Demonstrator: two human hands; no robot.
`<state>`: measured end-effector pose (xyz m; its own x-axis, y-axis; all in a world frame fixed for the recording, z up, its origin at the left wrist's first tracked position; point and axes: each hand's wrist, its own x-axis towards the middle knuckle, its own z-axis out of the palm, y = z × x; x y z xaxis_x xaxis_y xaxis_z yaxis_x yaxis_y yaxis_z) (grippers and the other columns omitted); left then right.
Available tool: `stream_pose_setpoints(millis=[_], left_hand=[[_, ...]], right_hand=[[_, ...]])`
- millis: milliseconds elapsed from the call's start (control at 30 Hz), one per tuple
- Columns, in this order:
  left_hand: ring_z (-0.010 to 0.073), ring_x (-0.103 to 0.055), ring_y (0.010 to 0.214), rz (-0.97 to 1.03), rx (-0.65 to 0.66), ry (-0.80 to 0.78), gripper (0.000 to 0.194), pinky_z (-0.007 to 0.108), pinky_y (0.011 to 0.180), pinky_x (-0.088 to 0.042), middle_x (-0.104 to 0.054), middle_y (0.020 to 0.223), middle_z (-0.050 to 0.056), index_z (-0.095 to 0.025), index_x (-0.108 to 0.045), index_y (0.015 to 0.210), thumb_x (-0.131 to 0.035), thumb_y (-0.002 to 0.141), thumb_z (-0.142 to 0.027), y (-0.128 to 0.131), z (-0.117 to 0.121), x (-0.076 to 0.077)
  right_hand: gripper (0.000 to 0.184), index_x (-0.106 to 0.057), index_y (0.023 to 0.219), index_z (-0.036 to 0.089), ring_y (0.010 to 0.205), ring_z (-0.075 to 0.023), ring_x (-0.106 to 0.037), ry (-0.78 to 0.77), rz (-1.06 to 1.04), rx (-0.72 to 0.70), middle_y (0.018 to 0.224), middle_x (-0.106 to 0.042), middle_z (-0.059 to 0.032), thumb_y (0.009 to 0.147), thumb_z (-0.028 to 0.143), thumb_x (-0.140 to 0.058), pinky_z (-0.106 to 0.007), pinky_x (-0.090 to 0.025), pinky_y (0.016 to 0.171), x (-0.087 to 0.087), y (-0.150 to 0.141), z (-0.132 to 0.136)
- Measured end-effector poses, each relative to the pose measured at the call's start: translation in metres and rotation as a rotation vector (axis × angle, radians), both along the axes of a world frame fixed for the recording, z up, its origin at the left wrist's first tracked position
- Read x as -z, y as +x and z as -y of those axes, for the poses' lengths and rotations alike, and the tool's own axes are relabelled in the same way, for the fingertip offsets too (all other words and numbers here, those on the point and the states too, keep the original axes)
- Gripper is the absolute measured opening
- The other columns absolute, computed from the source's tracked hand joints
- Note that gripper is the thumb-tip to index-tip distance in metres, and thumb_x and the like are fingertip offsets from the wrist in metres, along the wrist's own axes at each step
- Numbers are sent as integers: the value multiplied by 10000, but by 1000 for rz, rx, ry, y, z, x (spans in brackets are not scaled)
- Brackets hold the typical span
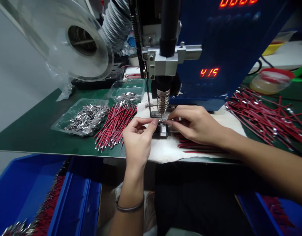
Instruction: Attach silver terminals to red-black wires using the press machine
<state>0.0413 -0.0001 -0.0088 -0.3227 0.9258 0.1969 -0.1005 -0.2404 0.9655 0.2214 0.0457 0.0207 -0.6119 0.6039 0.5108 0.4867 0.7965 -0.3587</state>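
Observation:
My left hand [138, 137] pinches thumb against fingertips beside the soldering machine's tip. Whatever sits in that pinch is too small to make out. From the other side, my right hand [199, 126] is closed on a thin red wire whose end reaches the spot under the tip. Above both hands hangs the soldering iron [163, 101] with its coiled spring guard. A small metal fixture [163, 129] lies just below my fingertips. Left of my left hand is a bundle of red and black wires [115, 126]. More wires [190, 144] lie under my right hand on a white cloth [162, 152].
Small metal connectors [88, 118] fill a clear plastic tray [57, 123]. The blue machine body [215, 88] stands behind, its display reading 415. Wires with shiny ends [269, 114] are piled at right near a lidded tub [270, 82]. Blue bins [77, 196] stand below the table edge.

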Motion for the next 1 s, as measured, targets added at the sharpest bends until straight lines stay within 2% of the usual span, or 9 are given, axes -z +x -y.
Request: stream_pose_setpoints(millis=[267,533,1000], left_hand=[[45,-391,463,-7,-15,-21,177,209,455,-301,-653,710,-3,-173,-686,778,-789,745,-313,0,2,0],[61,-462,524,29,-22,-15,163,208,512,-370,-659,711,4,-176,-711,774,-804,734,-303,1,2,0],[73,-497,554,-11,-29,-34,171,203,519,-367,-676,717,15,-169,-724,772,-809,723,-309,2,1,0]], right_hand=[[120,-672,878,152,694,-141,-576,-8,-7,-6,816,-665,-45,920,231,-591,-260,-407,633,-1,-1,2],[100,-672,858,147,680,-141,-568,31,-23,-9,793,-658,-48,904,193,-597,-263,-413,615,-1,-2,5],[96,-674,852,156,631,-135,-557,40,-26,25,800,-669,-52,894,204,-604,-271,-395,567,-3,-2,5]])
